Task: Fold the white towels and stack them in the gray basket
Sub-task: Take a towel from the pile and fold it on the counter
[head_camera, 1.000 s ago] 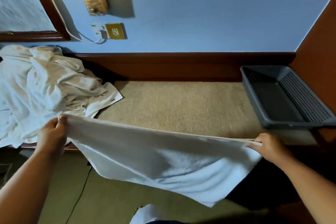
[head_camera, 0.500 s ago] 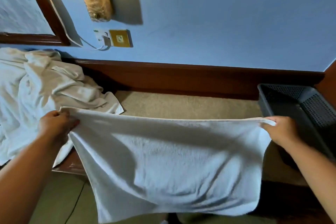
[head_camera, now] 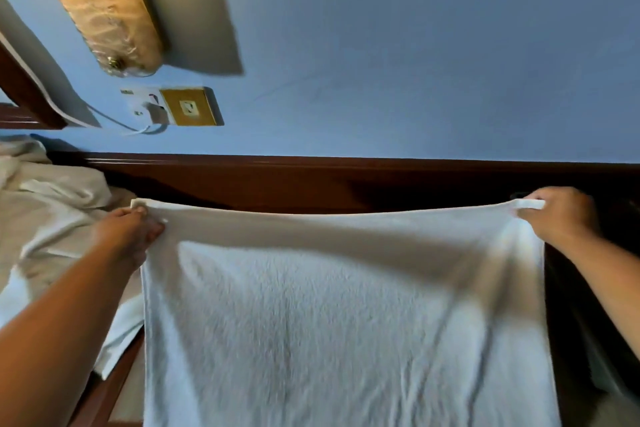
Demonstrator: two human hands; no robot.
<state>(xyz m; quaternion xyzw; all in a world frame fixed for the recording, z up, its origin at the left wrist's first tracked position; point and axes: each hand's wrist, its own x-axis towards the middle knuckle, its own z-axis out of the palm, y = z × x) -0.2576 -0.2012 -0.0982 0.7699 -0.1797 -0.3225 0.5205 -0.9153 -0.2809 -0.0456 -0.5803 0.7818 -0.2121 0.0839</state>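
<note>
towel [head_camera: 343, 322] — spread | left hand [head_camera: 128, 236], right hand [head_camera: 561, 218] pinch top corners | basket unseen

Towel [head_camera: 339, 322] between left hand [head_camera: 128, 236] and right hand [head_camera: 557, 218] (heap [head_camera: 52, 211] further left)

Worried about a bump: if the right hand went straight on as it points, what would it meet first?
Probably the dark wooden rail; nothing shows between it and the right hand gripping the towel by its corner, though depth is unclear.
</note>
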